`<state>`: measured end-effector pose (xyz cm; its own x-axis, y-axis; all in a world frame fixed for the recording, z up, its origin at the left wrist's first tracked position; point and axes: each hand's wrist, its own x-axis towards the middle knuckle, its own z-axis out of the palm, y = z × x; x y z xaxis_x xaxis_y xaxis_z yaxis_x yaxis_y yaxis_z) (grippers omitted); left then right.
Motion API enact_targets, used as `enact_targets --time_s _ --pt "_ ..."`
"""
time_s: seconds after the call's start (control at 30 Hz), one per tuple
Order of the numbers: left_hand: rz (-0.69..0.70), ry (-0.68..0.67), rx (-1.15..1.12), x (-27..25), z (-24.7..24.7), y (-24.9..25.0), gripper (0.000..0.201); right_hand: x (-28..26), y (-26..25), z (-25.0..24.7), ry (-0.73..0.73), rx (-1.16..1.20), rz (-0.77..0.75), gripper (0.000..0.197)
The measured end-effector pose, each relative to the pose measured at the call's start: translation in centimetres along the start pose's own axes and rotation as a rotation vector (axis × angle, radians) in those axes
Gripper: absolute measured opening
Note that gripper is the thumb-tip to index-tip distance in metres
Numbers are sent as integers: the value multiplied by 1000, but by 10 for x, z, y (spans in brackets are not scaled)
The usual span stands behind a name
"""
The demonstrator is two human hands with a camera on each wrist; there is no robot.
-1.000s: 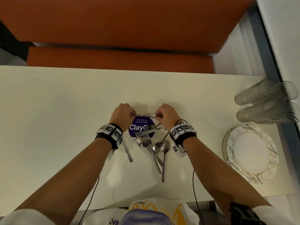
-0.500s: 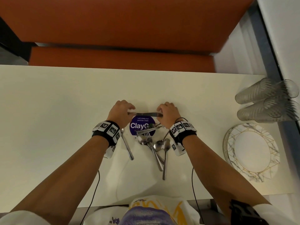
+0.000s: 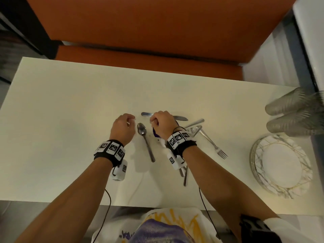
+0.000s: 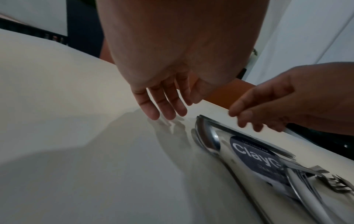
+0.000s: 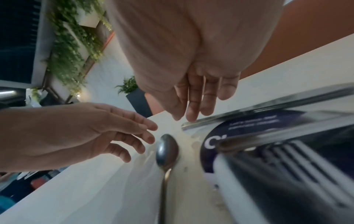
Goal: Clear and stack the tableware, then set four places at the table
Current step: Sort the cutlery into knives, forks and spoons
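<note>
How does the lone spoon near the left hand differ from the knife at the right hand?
The spoon points toward the person; the knife lies crosswise. The spoon lies fully exposed; the right hand covers the knife's middle. The spoon has a round bowl, the knife a flat blade. Both are metal, flat on the table.

From the head we look steeply down on the counter (image 3: 70,111); both wrist cameras skim it closely, sharing the spoon (image 4: 207,140) and sticker (image 5: 249,125).
</note>
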<state>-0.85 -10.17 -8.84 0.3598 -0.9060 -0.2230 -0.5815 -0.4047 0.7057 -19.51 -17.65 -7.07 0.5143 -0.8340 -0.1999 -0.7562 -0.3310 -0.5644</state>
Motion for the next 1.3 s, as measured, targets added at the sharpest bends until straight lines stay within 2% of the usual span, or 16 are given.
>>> enact_targets --time_s 0.17,0.27,0.37,0.47,0.57,0.7,0.83,0.9,1.0,1.17,1.3 --pt "-106 -18 -78 -25 -6 -19 24 20 -27 31 -162 -212 40 33" --pt "-156 -34 -117 -35 -11 -28 25 23 -32 42 -166 -254 44 23" --pt "-181 -40 -164 -39 -14 -33 26 19 -33 39 -153 -134 113 10" --pt "-198 -66 -262 -38 -12 -26 25 13 -34 24 -66 81 182 13" --pt "-230 -153 -422 -37 -6 -2 29 4 -40 -2 48 236 203 16" --pt "-148 -280 -524 -40 5 34 31 -14 -38 -32 151 331 217 19" --pt "-100 -292 -505 -48 18 54 30 -36 -23 -51 186 447 259 21" --pt "-134 -282 -509 -51 26 55 28 -48 -11 -55 235 459 286 12" --pt "-199 -253 -496 -54 32 50 27 -62 8 -48 267 384 339 7" --pt "-259 -249 -482 -54 33 37 28 -79 21 -14 59 113 385 5" --pt "-282 -244 -479 -55 31 31 28 -83 16 4 8 -31 386 22"
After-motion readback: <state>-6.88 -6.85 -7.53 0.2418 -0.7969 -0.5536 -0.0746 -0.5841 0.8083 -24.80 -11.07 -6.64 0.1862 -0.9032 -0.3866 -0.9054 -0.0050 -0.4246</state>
